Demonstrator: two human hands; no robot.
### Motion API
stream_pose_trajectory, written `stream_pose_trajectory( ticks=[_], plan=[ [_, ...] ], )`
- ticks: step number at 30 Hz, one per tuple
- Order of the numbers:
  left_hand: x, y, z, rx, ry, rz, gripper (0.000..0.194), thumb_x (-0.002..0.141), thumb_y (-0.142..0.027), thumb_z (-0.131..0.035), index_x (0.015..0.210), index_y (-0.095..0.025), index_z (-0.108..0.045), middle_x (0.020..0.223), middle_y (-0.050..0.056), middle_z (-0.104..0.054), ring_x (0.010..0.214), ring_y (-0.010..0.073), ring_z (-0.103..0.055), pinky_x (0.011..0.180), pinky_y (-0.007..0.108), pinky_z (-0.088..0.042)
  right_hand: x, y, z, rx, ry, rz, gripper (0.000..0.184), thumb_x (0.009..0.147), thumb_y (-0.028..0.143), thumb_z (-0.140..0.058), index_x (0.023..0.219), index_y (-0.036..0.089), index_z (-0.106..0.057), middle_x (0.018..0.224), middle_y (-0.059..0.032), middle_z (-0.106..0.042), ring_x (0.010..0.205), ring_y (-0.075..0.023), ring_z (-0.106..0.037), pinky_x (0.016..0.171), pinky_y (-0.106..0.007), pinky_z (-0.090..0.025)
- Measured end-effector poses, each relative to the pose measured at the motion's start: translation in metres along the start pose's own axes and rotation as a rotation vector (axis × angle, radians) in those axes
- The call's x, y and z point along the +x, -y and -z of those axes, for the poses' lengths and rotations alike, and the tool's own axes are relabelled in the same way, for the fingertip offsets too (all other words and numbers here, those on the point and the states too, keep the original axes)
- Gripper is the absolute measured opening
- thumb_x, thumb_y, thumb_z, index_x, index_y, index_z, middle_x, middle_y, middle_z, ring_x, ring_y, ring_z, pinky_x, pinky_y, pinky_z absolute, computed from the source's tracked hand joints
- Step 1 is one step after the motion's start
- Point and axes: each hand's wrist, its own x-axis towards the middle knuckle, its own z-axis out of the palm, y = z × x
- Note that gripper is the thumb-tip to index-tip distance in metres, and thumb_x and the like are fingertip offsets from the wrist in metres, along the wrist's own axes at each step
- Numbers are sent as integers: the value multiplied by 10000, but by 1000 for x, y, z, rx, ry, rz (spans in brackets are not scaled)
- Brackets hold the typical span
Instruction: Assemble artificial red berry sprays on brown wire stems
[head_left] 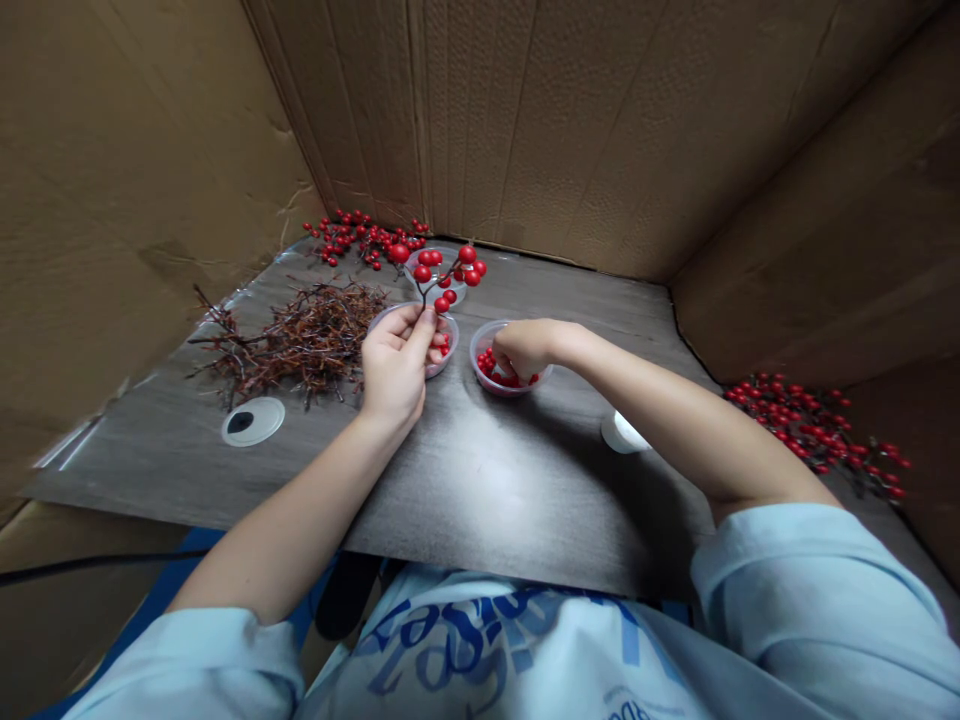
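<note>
My left hand point(397, 365) pinches the stem of a small twig with red berries point(457, 270), held upright over the table. Behind and below this hand is a clear plastic bowl point(453, 352) with some red berries in it, partly covered by the fingers. My right hand point(521, 348) reaches down into a second clear bowl point(475, 358) of loose red berries point(491, 372). Its fingers are curled together and their tips are hidden, so what they hold does not show. Another clear bowl point(456, 293) stands behind the twig.
Bare brown twigs point(300, 340) lie piled at the left, near a white disc with a black spot point(255, 421). Finished-looking berry sprigs lie at the back left point(360, 238) and far right point(817, 425). A white round object point(624, 433) sits beside my right forearm. Cardboard walls point(540, 130) surround the table.
</note>
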Motion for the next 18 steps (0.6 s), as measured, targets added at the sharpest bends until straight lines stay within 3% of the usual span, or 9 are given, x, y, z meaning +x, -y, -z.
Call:
stream_pose_trajectory(
  ticks=[3, 9, 11, 13, 18],
  plan=[
    [2, -2, 0, -12, -20, -10, 224, 637, -301, -715, 710, -141, -576, 592, -24, -580, 434, 27, -489, 366, 129, -351, -3, -4, 5, 22, -76, -2, 213, 581, 103, -618, 771, 147, -701, 675, -42, -662, 590, -135, -562, 514, -225, -332],
    [4, -5, 1, -30, -58, -47, 230, 629, -310, -719, 697, -150, -570, 604, -30, -568, 457, 26, -493, 378, 129, -348, -2, 0, 20, 263, -643, 106, 142, 647, 95, -554, 749, 136, -645, 721, -18, -642, 640, -102, -529, 573, -206, -324],
    [4, -4, 1, -35, -54, -54, 237, 624, -317, -722, 697, -150, -570, 601, -28, -568, 455, 27, -487, 378, 128, -348, 7, 9, 20, 336, -775, 161, 129, 664, 74, -509, 719, 116, -618, 710, -16, -625, 638, -92, -507, 581, -199, -316],
    [4, -4, 2, -34, -54, -62, 243, 621, -324, -723, 699, -151, -571, 602, -23, -571, 457, 30, -486, 378, 130, -348, 19, 18, 18, 377, -841, 190, 152, 659, 45, -465, 700, 103, -600, 691, -16, -609, 628, -88, -485, 576, -198, -305],
    [4, -6, 2, -9, -75, -80, 238, 635, -336, -711, 706, -158, -569, 616, -19, -578, 471, 37, -497, 384, 140, -347, 33, 25, 15, 420, -843, 285, 183, 654, 31, -422, 693, 96, -589, 636, -7, -578, 604, -82, -463, 551, -191, -297]
  ],
)
